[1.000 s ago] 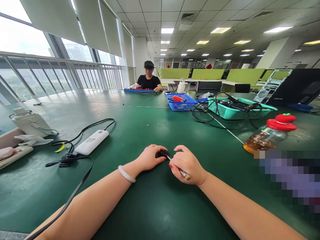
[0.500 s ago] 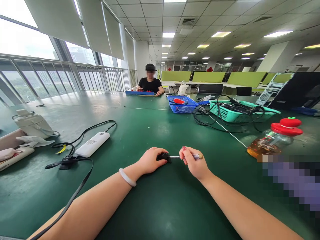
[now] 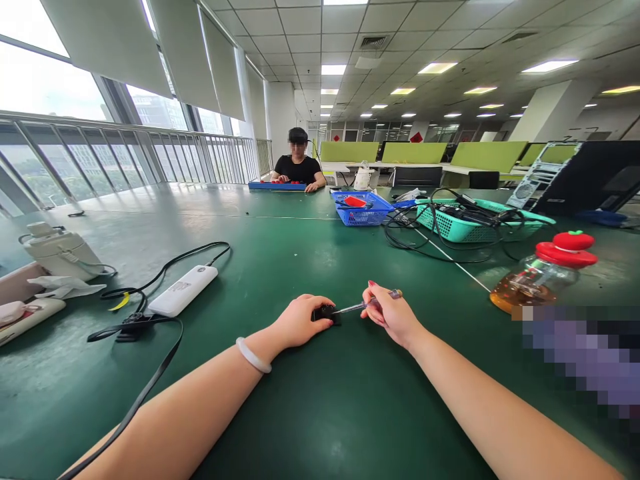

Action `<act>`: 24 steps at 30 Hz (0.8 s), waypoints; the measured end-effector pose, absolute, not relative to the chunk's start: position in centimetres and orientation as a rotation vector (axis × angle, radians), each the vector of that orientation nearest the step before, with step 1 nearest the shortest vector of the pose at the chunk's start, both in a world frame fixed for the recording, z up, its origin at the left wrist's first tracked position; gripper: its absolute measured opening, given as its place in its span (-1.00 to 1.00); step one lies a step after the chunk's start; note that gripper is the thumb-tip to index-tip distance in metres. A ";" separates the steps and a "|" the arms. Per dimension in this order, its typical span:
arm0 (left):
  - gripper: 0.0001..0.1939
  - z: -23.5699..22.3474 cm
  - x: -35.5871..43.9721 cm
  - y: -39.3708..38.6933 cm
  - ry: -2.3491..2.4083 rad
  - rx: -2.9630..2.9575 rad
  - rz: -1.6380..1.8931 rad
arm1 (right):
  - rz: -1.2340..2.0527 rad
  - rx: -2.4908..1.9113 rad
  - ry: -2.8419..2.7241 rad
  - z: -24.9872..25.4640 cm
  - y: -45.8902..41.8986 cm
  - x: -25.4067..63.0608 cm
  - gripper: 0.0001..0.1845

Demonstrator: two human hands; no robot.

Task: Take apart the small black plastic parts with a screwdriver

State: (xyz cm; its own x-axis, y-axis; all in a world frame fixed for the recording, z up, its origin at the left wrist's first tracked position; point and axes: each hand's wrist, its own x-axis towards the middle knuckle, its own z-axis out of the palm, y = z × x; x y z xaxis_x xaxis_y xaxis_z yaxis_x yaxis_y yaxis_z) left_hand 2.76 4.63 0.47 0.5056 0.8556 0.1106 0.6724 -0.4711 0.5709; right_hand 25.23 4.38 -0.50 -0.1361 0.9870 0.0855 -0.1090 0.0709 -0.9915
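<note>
My left hand (image 3: 299, 321) is closed around a small black part (image 3: 325, 313) low on the green table (image 3: 280, 427); the fingers and thumb cover much of it, so its kind is unclear. My right hand (image 3: 389, 313) grips a screwdriver (image 3: 351, 308) by its handle, whose end sticks up past the fingers to the right. The thin metal shaft slants down leftward, and its tip meets the black part beside my left thumb. Whether the tip sits in a screw is too small to see.
A white power bank (image 3: 184, 291) with a black cable lies left. At right stands a red-lidded glass jar (image 3: 543, 273). Farther back are a blue basket (image 3: 364, 212) and a green basket (image 3: 453, 230) of cables. A person (image 3: 299, 163) sits across, behind a blue tray (image 3: 277, 186).
The screwdriver has tilted, its handle end rising while the tip stays at the black part. My right hand has turned with it. My left hand keeps its hold; the view has shifted slightly.
</note>
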 end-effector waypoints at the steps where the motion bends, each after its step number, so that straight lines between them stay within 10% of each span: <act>1: -0.63 0.5 2.8 4.6 1.258 2.292 0.535 | 1.274 -1.011 -1.288 -0.4 4.3 25.2 -0.45; 24: -0.64 -0.1 2.7 5.1 1.250 2.287 0.585 | -0.355 -0.524 -2.313 1.0 0.7 23.0 -0.69</act>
State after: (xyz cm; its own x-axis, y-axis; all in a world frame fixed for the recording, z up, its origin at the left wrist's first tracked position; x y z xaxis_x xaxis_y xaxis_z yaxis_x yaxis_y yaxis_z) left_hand 2.67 5.08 -0.05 0.4948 0.8572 0.1425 0.6587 -0.4769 0.5820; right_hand 22.97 0.68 1.04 -0.6531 0.2652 0.7093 0.4660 0.8791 0.1004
